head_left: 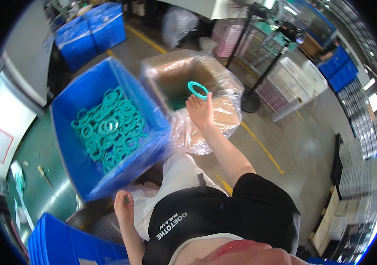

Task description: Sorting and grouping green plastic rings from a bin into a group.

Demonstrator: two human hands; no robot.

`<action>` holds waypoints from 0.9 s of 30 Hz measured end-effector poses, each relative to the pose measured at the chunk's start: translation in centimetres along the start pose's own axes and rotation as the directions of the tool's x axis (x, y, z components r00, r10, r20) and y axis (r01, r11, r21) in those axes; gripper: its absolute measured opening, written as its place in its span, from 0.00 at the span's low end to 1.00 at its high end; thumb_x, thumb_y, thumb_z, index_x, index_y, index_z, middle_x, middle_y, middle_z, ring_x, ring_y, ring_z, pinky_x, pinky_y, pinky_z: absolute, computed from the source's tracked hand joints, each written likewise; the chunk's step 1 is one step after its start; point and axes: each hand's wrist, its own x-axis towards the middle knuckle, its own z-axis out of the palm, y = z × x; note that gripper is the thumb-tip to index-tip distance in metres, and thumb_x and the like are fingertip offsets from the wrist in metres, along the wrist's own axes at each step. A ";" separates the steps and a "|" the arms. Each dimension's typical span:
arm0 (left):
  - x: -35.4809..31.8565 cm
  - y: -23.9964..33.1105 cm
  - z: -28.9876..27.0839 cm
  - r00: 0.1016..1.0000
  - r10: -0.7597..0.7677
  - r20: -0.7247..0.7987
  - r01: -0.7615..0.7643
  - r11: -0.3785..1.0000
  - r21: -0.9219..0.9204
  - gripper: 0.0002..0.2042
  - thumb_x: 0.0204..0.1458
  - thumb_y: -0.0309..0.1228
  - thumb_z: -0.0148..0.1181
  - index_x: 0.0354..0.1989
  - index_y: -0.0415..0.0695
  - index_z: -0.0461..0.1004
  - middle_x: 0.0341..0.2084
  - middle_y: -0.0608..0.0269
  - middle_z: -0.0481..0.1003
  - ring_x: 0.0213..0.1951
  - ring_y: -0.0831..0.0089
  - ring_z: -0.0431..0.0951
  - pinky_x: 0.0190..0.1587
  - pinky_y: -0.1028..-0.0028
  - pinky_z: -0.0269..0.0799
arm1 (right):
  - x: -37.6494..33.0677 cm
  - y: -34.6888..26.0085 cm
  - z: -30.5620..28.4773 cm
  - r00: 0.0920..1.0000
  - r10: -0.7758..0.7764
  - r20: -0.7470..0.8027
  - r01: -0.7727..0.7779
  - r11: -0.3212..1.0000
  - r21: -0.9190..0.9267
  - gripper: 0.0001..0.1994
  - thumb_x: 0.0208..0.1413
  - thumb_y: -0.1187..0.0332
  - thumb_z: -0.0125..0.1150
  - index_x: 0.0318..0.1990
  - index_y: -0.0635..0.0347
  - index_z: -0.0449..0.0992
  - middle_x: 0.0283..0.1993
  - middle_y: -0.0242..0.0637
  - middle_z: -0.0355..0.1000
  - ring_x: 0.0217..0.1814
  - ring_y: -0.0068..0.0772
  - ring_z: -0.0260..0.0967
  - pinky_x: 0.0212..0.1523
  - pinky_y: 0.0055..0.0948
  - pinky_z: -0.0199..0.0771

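A flat teal ring (191, 86) is at the fingertips of my right hand (200, 113), over the opening of a plastic-lined cardboard box (229, 115). The fingers of this hand are stretched out and the thumb stands apart. Whether the ring still touches the thumb, I cannot tell. Low beside the blue bin, my left hand (124, 209) is curled closed, with a small dark green spot showing at its fingers. What it holds, if anything, is hidden. Many teal rings (109, 127) lie heaped in the blue bin (66, 134). A little teal shows deep inside the box.
More blue bins (92, 33) stand at the far left, and another blue container (64, 240) is at the near left. A black stand (251, 102) rises right of the box. White crates (285, 77) are behind it. A green surface (33, 154) lies left of the bin.
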 end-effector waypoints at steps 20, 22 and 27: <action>-22.8 -24.7 -29.8 0.441 -0.398 -0.805 -0.047 0.885 -0.463 0.11 0.57 0.32 0.48 0.25 0.39 0.69 0.20 0.63 0.71 0.30 0.71 0.73 0.34 0.72 0.73 | -5.8 16.4 -3.3 0.742 0.671 0.020 -0.299 0.356 -0.885 0.12 0.59 0.63 0.51 0.42 0.61 0.75 0.30 0.33 0.75 0.32 0.20 0.71 0.34 0.18 0.67; -22.6 -25.6 -29.8 0.432 -0.325 -0.841 0.002 0.933 -0.359 0.11 0.57 0.32 0.48 0.26 0.39 0.70 0.22 0.63 0.71 0.30 0.71 0.73 0.35 0.72 0.73 | -5.9 16.5 -2.7 0.733 0.680 0.017 -0.305 0.350 -0.886 0.11 0.59 0.64 0.51 0.42 0.61 0.74 0.29 0.32 0.75 0.32 0.20 0.70 0.35 0.18 0.67; -20.2 -25.0 -29.7 0.477 0.119 -0.871 0.287 0.915 0.282 0.09 0.56 0.31 0.50 0.31 0.37 0.72 0.28 0.62 0.74 0.31 0.70 0.75 0.38 0.72 0.73 | -6.1 16.2 -2.9 0.752 0.659 0.022 -0.235 0.299 -0.925 0.11 0.59 0.64 0.52 0.41 0.61 0.74 0.29 0.32 0.74 0.31 0.19 0.69 0.34 0.18 0.66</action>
